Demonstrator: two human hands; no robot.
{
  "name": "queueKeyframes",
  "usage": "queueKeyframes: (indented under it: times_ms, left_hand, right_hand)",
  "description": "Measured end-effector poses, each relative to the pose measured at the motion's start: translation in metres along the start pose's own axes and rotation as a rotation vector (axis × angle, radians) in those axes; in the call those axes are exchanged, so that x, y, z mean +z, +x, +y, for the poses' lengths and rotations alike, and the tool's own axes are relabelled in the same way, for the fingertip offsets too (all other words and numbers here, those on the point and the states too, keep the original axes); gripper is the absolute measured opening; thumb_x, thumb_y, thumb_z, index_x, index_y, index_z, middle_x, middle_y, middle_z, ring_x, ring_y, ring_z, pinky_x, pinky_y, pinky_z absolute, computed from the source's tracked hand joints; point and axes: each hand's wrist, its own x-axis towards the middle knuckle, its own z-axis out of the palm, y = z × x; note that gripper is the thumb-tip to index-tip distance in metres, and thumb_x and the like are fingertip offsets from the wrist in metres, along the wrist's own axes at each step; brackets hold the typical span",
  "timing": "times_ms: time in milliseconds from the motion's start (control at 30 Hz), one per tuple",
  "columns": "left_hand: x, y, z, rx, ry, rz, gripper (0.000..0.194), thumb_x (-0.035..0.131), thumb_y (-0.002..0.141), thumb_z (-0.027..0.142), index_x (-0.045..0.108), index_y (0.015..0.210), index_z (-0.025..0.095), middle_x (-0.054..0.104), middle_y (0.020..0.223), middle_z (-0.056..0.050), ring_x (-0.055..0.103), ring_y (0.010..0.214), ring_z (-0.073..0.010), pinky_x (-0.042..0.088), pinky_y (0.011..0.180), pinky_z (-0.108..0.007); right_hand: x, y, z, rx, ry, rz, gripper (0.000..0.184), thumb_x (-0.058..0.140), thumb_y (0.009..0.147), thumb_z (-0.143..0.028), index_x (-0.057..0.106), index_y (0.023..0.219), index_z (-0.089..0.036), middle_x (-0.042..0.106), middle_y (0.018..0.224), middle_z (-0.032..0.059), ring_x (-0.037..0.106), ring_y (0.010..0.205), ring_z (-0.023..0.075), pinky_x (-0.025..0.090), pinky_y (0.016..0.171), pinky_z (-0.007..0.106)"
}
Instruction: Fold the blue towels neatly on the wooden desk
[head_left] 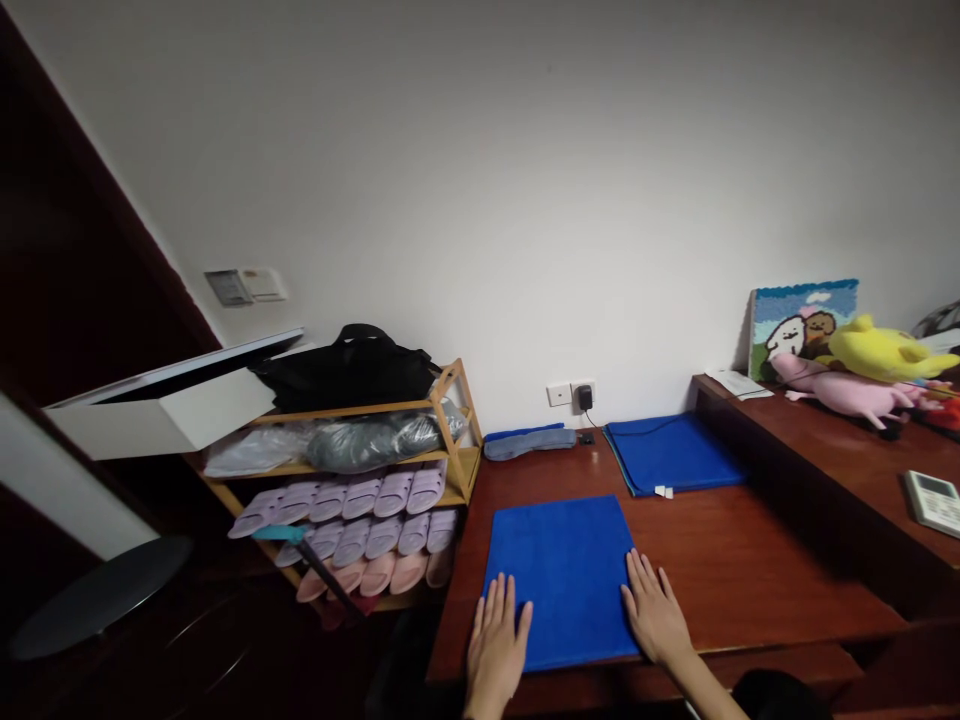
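A blue folded cloth (562, 575) lies flat and squared on the brown wooden desk (757, 570), reaching to its front edge. My left hand (496, 640) rests on the cloth's left border, fingers stretched out and pointing away from me. On the opposite side, my right hand (656, 610) lies with fingers extended over the cloth's right edge, partly on the wood. Neither hand grips anything. Farther back against the wall, a second blue folded cloth (671, 455) shows small white tags at its front edge.
A grey-blue folded strip of fabric (530, 444) sits by the wall below a socket with a black plug (585, 398). To the left stands a shoe rack (457, 470) with lilac slippers (360, 497). Plush toys (847, 390) and a remote (936, 500) occupy the raised right surface.
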Motion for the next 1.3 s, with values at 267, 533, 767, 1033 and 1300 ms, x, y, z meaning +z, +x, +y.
queueKeyframes:
  times_ms: [267, 533, 767, 1033, 1300]
  left_hand:
    - [0.014, -0.011, -0.026, -0.013, 0.003, 0.102, 0.063, 0.029, 0.109, 0.045, 0.027, 0.168, 0.022, 0.038, 0.170, -0.008, 0.034, 0.158, -0.0266, 0.037, 0.128, -0.052]
    - [0.005, -0.009, -0.029, -0.023, 0.041, 0.021, 0.062, 0.029, 0.109, 0.040, 0.031, 0.167, 0.017, 0.034, 0.172, -0.010, 0.030, 0.159, -0.0261, 0.032, 0.130, -0.049]
    - [-0.013, 0.008, 0.052, 0.145, -0.083, 0.031, 0.061, 0.024, 0.111, 0.043, 0.034, 0.166, 0.019, 0.035, 0.171, -0.008, 0.033, 0.158, -0.0258, 0.035, 0.130, -0.050]
    - [-0.010, 0.022, 0.171, 0.475, -0.233, -0.139, 0.061, 0.020, 0.111, 0.048, 0.028, 0.167, 0.024, 0.032, 0.172, -0.005, 0.032, 0.159, -0.0251, 0.033, 0.131, -0.049]
    - [-0.004, 0.009, 0.051, 0.147, -0.055, -0.054, 0.066, 0.026, 0.109, 0.054, 0.035, 0.165, 0.020, 0.033, 0.171, -0.008, 0.033, 0.159, -0.0292, 0.033, 0.130, -0.054]
  right_hand:
    - [0.021, -0.024, 0.004, -0.011, 0.019, 0.080, 0.068, 0.024, 0.105, -0.048, 0.039, 0.163, -0.017, 0.034, 0.170, 0.0049, 0.030, 0.159, 0.0278, 0.024, 0.131, 0.055]
    - [0.030, -0.030, 0.008, -0.037, 0.045, 0.146, 0.069, 0.024, 0.106, -0.051, 0.043, 0.161, -0.015, 0.037, 0.168, 0.0079, 0.036, 0.157, 0.0277, 0.029, 0.130, 0.052]
    - [0.032, -0.029, 0.009, -0.056, 0.054, 0.167, 0.067, 0.025, 0.107, -0.051, 0.045, 0.160, -0.015, 0.036, 0.168, 0.0074, 0.036, 0.157, 0.0279, 0.031, 0.130, 0.051]
    - [0.038, -0.029, 0.012, -0.111, 0.029, 0.178, 0.061, 0.025, 0.107, -0.042, 0.049, 0.158, -0.019, 0.038, 0.167, 0.0072, 0.036, 0.157, 0.0281, 0.030, 0.129, 0.052]
    - [0.041, -0.029, 0.012, -0.056, 0.050, 0.194, 0.068, 0.025, 0.106, -0.052, 0.046, 0.160, -0.017, 0.040, 0.167, 0.0079, 0.037, 0.156, 0.0299, 0.031, 0.129, 0.053]
